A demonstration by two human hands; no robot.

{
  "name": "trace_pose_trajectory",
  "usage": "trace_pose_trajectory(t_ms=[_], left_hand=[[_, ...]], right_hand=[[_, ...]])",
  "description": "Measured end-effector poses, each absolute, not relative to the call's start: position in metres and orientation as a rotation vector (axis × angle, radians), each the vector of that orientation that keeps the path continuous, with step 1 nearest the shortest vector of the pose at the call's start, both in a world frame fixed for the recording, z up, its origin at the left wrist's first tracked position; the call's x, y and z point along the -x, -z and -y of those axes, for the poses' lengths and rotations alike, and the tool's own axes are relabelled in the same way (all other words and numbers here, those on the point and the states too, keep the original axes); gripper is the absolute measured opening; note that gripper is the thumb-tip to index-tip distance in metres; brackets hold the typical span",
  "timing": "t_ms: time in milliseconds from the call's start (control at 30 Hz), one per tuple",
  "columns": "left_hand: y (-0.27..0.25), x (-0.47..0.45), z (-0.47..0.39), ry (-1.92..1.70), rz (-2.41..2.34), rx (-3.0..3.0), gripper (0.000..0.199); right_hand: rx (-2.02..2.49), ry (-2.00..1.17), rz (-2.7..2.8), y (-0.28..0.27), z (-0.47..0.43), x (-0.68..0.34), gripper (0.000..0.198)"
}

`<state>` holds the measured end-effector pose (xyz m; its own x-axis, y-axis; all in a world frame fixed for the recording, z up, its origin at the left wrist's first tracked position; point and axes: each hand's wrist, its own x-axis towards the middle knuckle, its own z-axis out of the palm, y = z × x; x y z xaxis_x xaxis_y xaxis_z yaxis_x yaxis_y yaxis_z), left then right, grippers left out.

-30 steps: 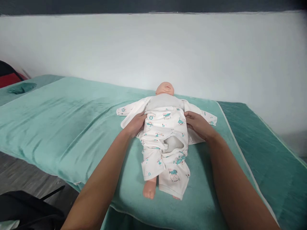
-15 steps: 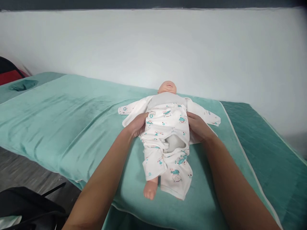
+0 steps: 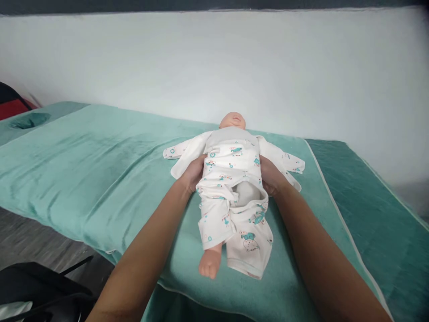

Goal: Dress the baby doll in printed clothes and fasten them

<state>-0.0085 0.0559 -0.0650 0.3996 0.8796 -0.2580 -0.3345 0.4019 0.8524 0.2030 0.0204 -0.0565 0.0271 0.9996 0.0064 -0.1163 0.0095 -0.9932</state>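
Observation:
A baby doll (image 3: 233, 120) lies on its back on the green-covered bed, its head toward the wall. White printed baby pants (image 3: 219, 172) cover its trunk and legs, with an opening at the crotch that shows pale fabric. One foot (image 3: 210, 264) sticks out of a pant leg; the other is hidden inside. Beneath its arms spreads an open white shirt (image 3: 197, 150). My left hand (image 3: 194, 173) grips the pants at the left side of the waist. On the opposite side, my right hand (image 3: 271, 175) holds them too. The fingertips of both hands are hidden behind the cloth and doll.
A light green sheet (image 3: 83, 179) covers most of the bed, over a darker green cover (image 3: 362, 192) at the right. The white wall (image 3: 201, 62) stands behind. A black chair (image 3: 40, 290) is at the lower left, and a red and black object (image 3: 13, 105) at the far left.
The pants' waist has shifted slightly up the doll's trunk, and the printed cloth has turned a little. My right hand has moved slightly inward, further under the doll's side.

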Motion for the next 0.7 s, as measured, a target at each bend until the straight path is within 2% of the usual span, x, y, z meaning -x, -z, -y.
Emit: trace_pose_trajectory(t_ms=[233,567,700], left_hand=[[0.058,0.005,-0.052,-0.897,-0.712,-0.858,0.044],[0.051,0.003,-0.045,-0.858,-0.653,-0.784,0.040],[0.050,0.002,-0.044,-0.924,-0.801,-0.941,0.046]], right_hand=[[1.023,-1.494,1.129,0.058,-0.019,-0.207,0.047],[1.060,-1.512,1.113,0.065,-0.019,-0.202,0.053],[1.073,-1.554,1.101,0.065,-0.020,-0.199,0.054]])
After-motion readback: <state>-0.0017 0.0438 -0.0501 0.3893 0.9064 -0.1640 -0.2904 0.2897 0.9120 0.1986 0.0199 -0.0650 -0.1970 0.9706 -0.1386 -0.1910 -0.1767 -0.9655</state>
